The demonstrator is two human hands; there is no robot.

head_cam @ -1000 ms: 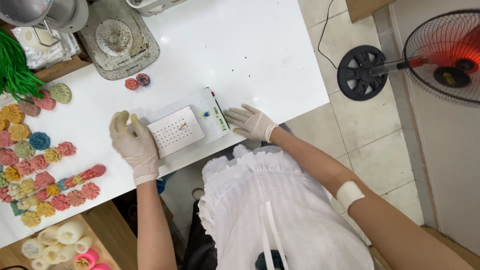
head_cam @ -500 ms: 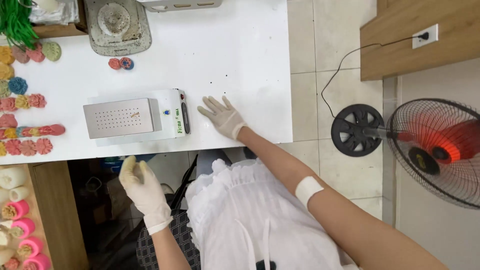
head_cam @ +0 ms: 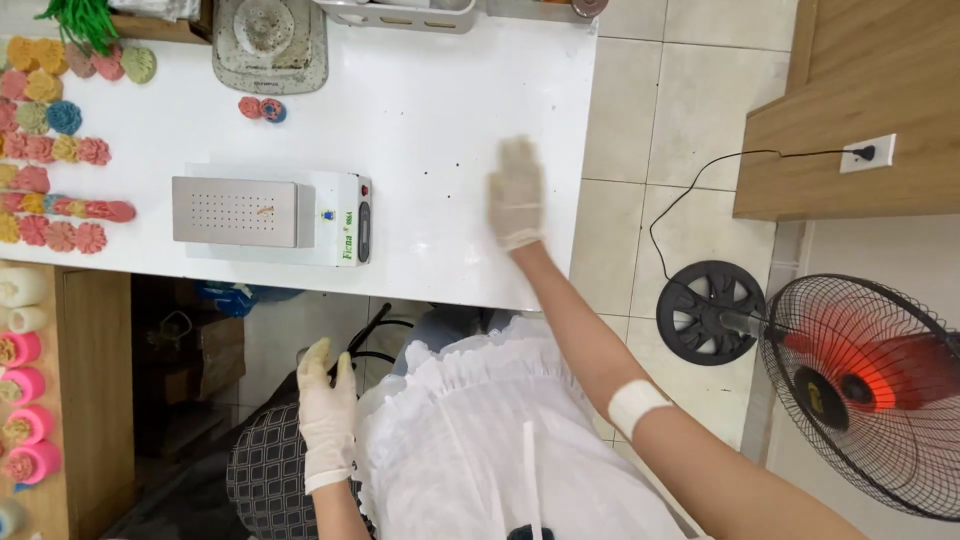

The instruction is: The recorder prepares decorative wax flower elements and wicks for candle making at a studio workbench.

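One person is sitting at the white table (head_cam: 440,110), both hands in pale gloves. The right hand (head_cam: 517,195) is lying flat over the tabletop near its right edge, fingers (head_cam: 515,160) spread and released, gripping nothing — it is a little blurred. The left hand (head_cam: 326,400) is hanging below the table edge over the lap, fingers loosely extended and likewise empty.

The thing nearest the hands is a single white box-shaped machine (head_cam: 275,215) with one perforated metal plate (head_cam: 237,211) on top. It is sitting at about nine o'clock from the right hand, well apart from its fingertips, with bare tabletop between them. From the left hand it is lying at about eleven o'clock, up above the table edge, with no contact.

At about ten o'clock from the right hand, two small round pieces (head_cam: 262,108) — one red, one blue and red — are resting side by side. Behind them one grey, worn appliance (head_cam: 270,40) is standing at the far edge. Along the left edge, small flower-shaped pieces (head_cam: 55,140) in pink, yellow, green and blue are lying in rows, too many and too cropped to count exactly. On a lower wooden shelf at the left, several pink and white cups (head_cam: 25,390) are lined up.

One floor fan (head_cam: 860,385) with a glowing red centre is standing at about four o'clock from the right hand, its cord running to one wall socket (head_cam: 866,153).
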